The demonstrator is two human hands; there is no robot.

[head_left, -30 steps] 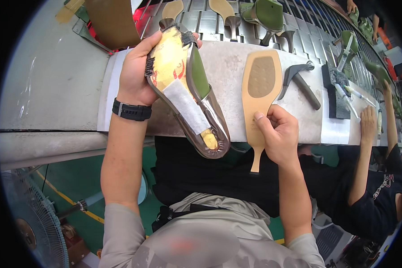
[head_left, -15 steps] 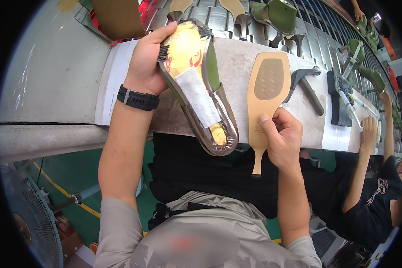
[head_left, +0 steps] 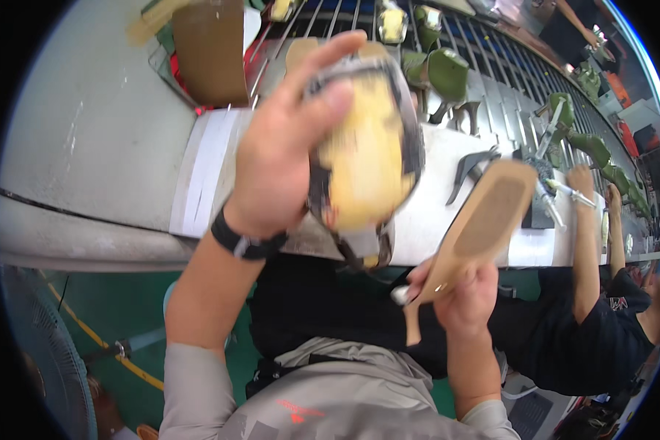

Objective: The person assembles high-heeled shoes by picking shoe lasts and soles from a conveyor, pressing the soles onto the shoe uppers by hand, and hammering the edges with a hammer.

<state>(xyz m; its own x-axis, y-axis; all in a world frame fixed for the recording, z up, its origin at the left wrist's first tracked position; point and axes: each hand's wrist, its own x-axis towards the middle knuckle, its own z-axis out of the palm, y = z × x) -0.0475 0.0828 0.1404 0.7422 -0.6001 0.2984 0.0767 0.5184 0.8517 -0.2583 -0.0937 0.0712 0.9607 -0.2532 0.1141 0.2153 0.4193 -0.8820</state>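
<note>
Nearest is the person's grey shirt [head_left: 330,396], with a fan [head_left: 51,359] low on the left over the green floor [head_left: 139,308]. Ahead of the body, the right hand [head_left: 471,293] is closed around the narrow part of a tan sole [head_left: 491,216], which slants up and to the right, its broad end with the brown patch uppermost and its thin tail hanging below the fingers. A small whitish round thing [head_left: 400,295] sits beside those fingers; what it is I cannot tell.

The left hand [head_left: 286,139], a black watch [head_left: 246,238] on its wrist, grips a shoe [head_left: 367,154] from the left, thumb laid over its yellow underside. The shoe is held up over the table [head_left: 429,213] and its front edge, underside toward the camera, with ragged dark edging round the yellow; it is a little blurred.

On the table, a white strip of paper [head_left: 205,165] lies to the left of the left hand, and a hammer [head_left: 473,169] lies beyond the tan sole, partly hidden by it. Farther right, syringes [head_left: 546,202] are near a co-worker's hand [head_left: 581,177].

Beyond the table, green shoes [head_left: 447,77] stand along a metal rack [head_left: 330,22], a brown panel [head_left: 211,55] at its left
</note>
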